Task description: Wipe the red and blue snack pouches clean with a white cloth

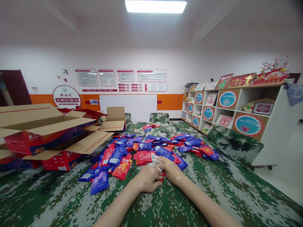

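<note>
Both of my hands meet at the near edge of a pile of red and blue foil pouches (144,146) on the table. Under the fingers of my right hand (172,170) lies a crumpled white cloth or tissue (155,160), pressed over a red pouch (163,174) that is mostly hidden. My left hand (148,178) is closed by the same pouch, its thumb beside the red edge and its fingertips partly covered. Just beyond them is another red pouch (145,156). To the left, a red pouch with orange fruit (122,167) overlaps blue ones (99,183).
Open cardboard cartons (56,138) with raised flaps are stacked on the left. A camouflage cloth (189,195) covers the table. A few pouches (151,126) lie farther back. Chairs with camouflage covers (234,145) stand around, and a shelf unit (239,107) is at the right.
</note>
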A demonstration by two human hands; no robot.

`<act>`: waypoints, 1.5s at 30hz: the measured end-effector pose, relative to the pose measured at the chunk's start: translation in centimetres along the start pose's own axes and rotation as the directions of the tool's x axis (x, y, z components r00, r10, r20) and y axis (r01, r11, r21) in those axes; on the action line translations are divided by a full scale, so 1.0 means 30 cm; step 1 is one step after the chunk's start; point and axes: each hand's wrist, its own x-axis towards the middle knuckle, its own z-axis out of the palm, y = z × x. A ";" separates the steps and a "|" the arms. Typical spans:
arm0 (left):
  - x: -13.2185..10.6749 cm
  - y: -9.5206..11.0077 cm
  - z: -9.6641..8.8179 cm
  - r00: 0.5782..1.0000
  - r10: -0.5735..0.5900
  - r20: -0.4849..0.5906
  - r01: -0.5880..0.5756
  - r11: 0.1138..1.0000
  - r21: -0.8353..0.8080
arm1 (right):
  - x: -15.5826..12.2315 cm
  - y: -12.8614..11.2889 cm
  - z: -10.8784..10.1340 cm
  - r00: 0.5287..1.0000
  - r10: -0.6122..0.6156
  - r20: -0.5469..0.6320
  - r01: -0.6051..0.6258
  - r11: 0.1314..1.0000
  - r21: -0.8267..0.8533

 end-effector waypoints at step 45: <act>0.040 0.052 0.039 0.939 -0.336 -0.073 0.333 0.942 -0.054 | 0.070 0.104 -0.059 0.925 0.276 -0.260 -0.190 0.931 0.313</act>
